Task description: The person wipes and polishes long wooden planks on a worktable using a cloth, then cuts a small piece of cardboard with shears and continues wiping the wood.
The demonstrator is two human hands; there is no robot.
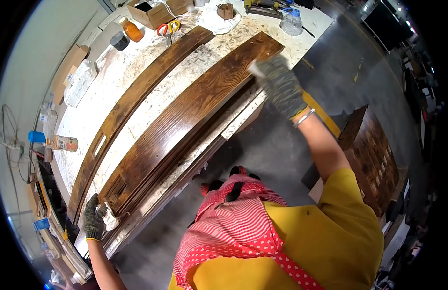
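A broad curved wooden board [185, 116], stained dark brown with visible grain, lies along the near edge of the table. At its far right end is my right hand [279, 87], in a dark grey knitted glove and blurred by motion. Its fingers close on a small white cloth [255, 68] at the board's edge. My left hand [93, 221], gloved alike, is by the board's left end, closed around a crumpled white rag [110, 218]. A slimmer curved wooden piece [137, 94] with a slot lies behind the board, apart from it.
The white stained table [180, 72] also bears scissors [168, 30], an orange bottle [131, 30], a dark round lid [119, 41], a plastic bottle [64, 143], a cardboard box [158, 13] and a clear jug [291, 23]. Stacked brown wooden panels [371, 159] stand at right on the floor.
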